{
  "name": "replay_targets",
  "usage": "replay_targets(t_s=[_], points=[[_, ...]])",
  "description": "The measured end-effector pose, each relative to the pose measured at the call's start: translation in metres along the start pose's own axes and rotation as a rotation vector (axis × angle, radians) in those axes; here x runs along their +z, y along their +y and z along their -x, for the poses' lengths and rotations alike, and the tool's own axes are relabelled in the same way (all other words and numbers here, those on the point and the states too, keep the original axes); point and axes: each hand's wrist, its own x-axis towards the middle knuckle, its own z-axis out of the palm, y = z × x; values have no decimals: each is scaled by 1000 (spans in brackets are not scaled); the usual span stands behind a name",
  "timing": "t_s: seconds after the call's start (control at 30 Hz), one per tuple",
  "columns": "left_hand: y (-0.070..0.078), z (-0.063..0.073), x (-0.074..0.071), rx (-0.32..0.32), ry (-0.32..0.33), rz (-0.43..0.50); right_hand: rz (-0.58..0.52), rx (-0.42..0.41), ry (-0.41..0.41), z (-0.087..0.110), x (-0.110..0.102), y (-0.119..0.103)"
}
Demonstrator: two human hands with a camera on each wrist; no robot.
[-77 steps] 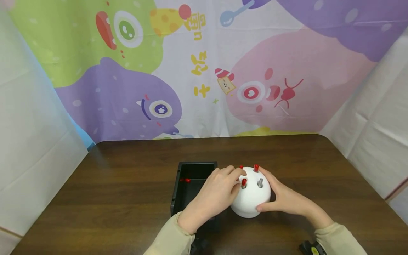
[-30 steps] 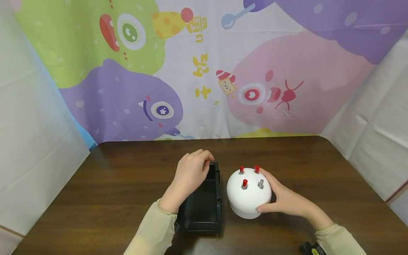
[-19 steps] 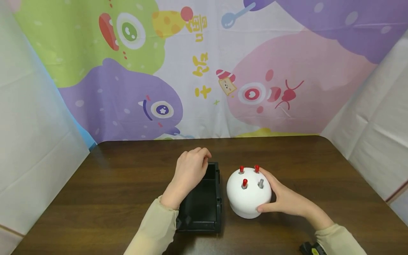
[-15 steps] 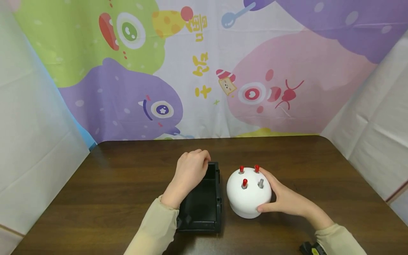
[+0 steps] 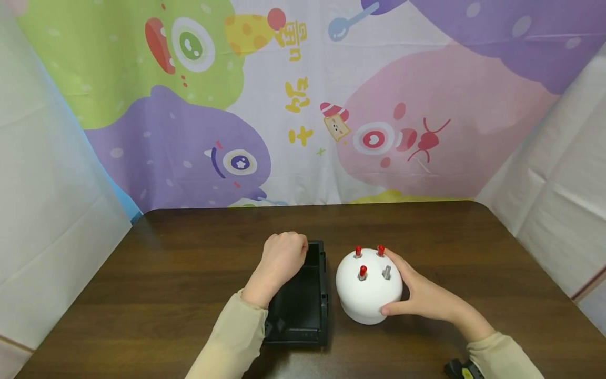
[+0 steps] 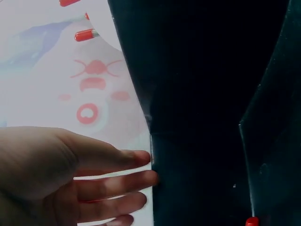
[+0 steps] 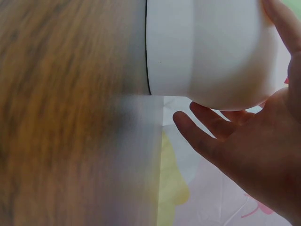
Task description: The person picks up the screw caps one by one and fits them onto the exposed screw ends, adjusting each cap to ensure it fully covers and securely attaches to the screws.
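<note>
A white rounded body [image 5: 366, 295] with a flat base stands on the table; metal studs stick out of its top. Red caps cover three of them, such as the front cap [image 5: 363, 270], while the front right stud [image 5: 386, 272] is bare metal. My right hand [image 5: 421, 295] holds the body's right side, thumb in front and fingers behind. Over the far left part of a black tray [image 5: 324, 321] is my left hand [image 5: 284, 258], its fingertips hidden in the head view. The left wrist view shows those fingers loosely extended at the tray's edge, nothing between them. Inside lies a red cap [image 6: 252, 221].
The dark wooden table [image 5: 165, 284] extends around the tray and the white body. A patterned cloth [image 5: 303, 173] hangs behind its far edge, with pale cloth at both sides. A black strap device [image 5: 464, 369] is at the right wrist.
My left hand has moved from the studs leftward to the tray, then dipped lower at its far end. The back left cap shows fully now. My right hand keeps its hold.
</note>
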Motion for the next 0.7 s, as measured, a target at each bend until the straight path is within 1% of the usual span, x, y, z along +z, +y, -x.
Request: replay_targets(t_s=[0.13,0.3,0.57,0.7], points=[[-2,0,3,-16,-105,23,-6,7,-4,0,-1,0],[-2,1,3,-59,-225,41,-10,14,-3,0,0,0],[0,3,2,-192,-459,95,-7,3,-5,1,0,0],[-1,4,2,-200,-517,160,-2,-2,-3,0,-1,0]])
